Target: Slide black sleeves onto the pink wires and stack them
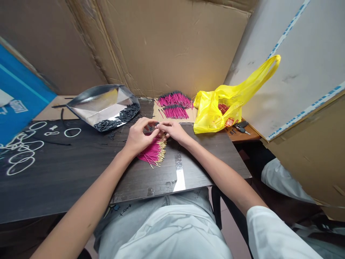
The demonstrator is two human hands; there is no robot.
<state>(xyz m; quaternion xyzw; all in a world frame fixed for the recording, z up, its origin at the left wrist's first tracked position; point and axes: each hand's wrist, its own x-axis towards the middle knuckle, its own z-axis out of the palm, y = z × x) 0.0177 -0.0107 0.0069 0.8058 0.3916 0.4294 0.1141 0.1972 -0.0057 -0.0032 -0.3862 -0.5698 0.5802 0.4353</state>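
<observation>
My left hand point(140, 136) and my right hand point(174, 130) meet over the table, with the fingertips almost touching. A small black tube piece point(157, 123) shows at the fingertips of my right hand, which is closed in a pinch. The fingers of my left hand curl in beside it; what they hold is hidden. Directly under both hands lies a bunch of thin pink wire-like sticks point(151, 153) with gold ends pointing right, partly covered by the hands.
An open silvery bag point(88, 108) holds black tube pieces point(128, 113); some lie loose beside it. Behind my hands, black-tipped pink sticks point(175, 100) rest on cardboard. A yellow plastic bag point(206, 113) and keys point(242, 127) are right; pale rubber bands point(23, 160) lie left.
</observation>
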